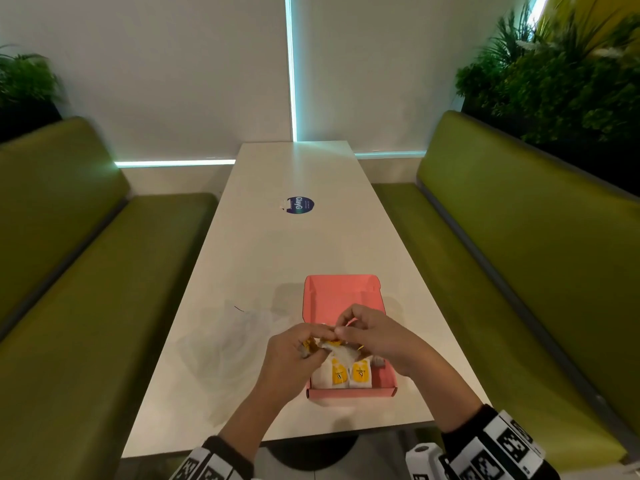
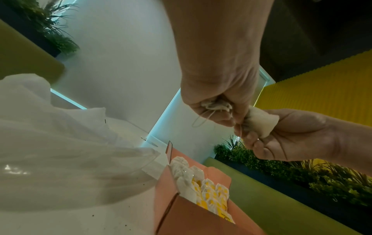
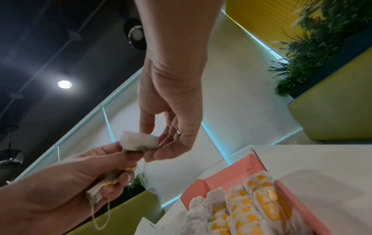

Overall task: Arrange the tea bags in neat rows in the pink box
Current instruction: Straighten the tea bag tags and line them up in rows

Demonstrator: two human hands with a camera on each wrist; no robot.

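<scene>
The pink box (image 1: pixel 341 292) lies open on the white table (image 1: pixel 294 247), with rows of white and yellow tea bags (image 1: pixel 343 374) in its near half. Just above the box, my left hand (image 1: pixel 313 341) grips a small bundle of tea bags (image 3: pixel 108 182) with loose strings hanging. My right hand (image 1: pixel 343 327) pinches a single white tea bag (image 3: pixel 138 141) at the bundle's top; the left fingertips touch it too. The left wrist view shows the bundle (image 2: pixel 216 105), the single bag (image 2: pixel 261 122), and the box (image 2: pixel 201 214) below with its tea bags (image 2: pixel 203 190).
A crumpled clear plastic bag (image 1: pixel 239 334) lies on the table left of the box. A round blue sticker (image 1: pixel 300 205) is farther up the table. Green benches (image 1: pixel 86 271) (image 1: pixel 519 254) run along both sides, with plants behind them.
</scene>
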